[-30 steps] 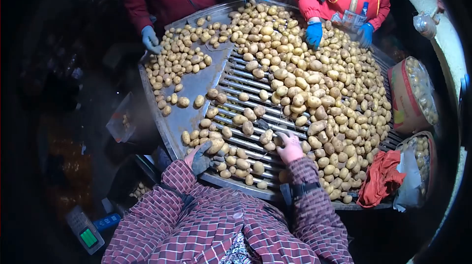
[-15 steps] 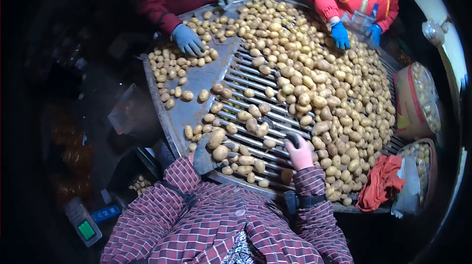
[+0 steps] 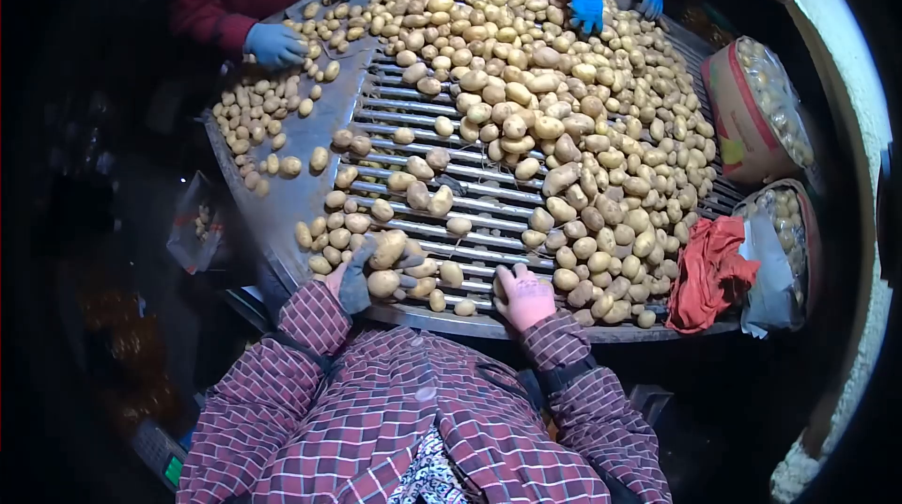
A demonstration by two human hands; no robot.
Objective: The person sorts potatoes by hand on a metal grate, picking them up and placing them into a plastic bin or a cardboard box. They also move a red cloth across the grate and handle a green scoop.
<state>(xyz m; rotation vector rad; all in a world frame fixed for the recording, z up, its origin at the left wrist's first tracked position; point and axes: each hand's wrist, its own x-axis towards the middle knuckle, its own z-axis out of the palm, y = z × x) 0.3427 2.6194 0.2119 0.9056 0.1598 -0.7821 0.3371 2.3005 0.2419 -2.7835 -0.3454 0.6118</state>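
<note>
Potatoes lie across a slatted metal sorting table (image 3: 493,236). At its near left part, my left hand (image 3: 355,286), in a grey glove, cups two large potatoes: an upper potato (image 3: 388,248) and a lower potato (image 3: 383,283). Its fingers curl round their right side, and smaller potatoes (image 3: 338,238) crowd beside it. My right hand (image 3: 526,299), in a pink glove with dark fingertips, rests on the bars near the front edge. Its fingers are slightly apart and point down, with no potato visible in them. The large potato pile (image 3: 601,166) begins just to its right.
Across the table, one person's grey-gloved hand (image 3: 275,46) and another's blue-gloved hand (image 3: 586,9) touch potatoes. A red cloth (image 3: 711,274) lies at the right edge, beside bagged potatoes (image 3: 780,213) and a cardboard box (image 3: 742,114). A plain metal plate (image 3: 329,114) borders the slats.
The view has shifted, so the table appears higher and further left. My right hand has come back towards the front edge, and the dark potato-like lump near it no longer shows. My left hand keeps the two potatoes.
</note>
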